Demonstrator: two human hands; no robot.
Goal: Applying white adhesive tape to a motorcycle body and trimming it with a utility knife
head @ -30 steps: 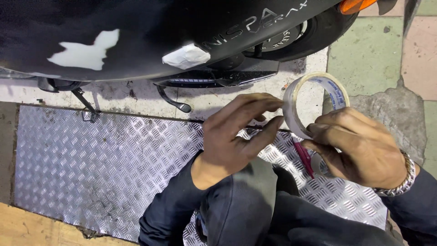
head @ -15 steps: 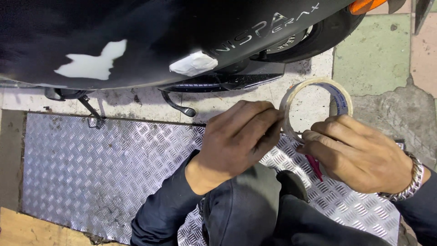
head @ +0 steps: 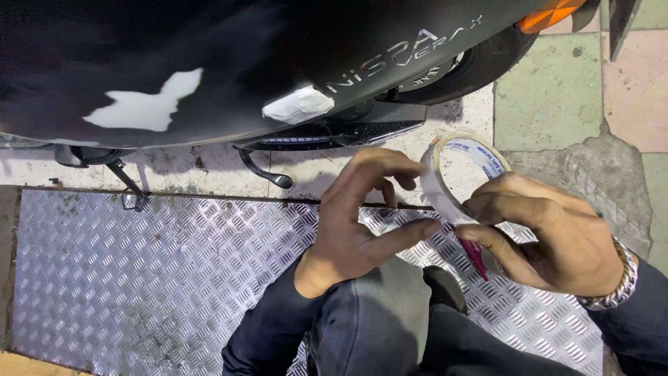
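Observation:
My right hand (head: 550,240), with a metal watch at the wrist, grips a roll of white tape (head: 445,182) by its lower rim. A thin red tool (head: 475,254) also sticks out below that hand's fingers. My left hand (head: 362,216) is at the roll's left side, thumb and fingertips touching the tape's outer face; whether it pinches a loose end I cannot tell. Both hands hover above my dark-trousered knee, in front of a black scooter body (head: 209,63) with a white taped patch (head: 299,104).
A ribbed metal checker plate (head: 139,278) covers the ground under my knees. The scooter's side stand (head: 264,170) and rear tyre (head: 480,69) sit on a stained concrete strip. Green and pink floor tiles (head: 543,90) lie at the right, with a cracked patch.
The view has shifted slightly. My left hand's fingers have moved onto the side of the roll, while my right hand keeps holding it in much the same place.

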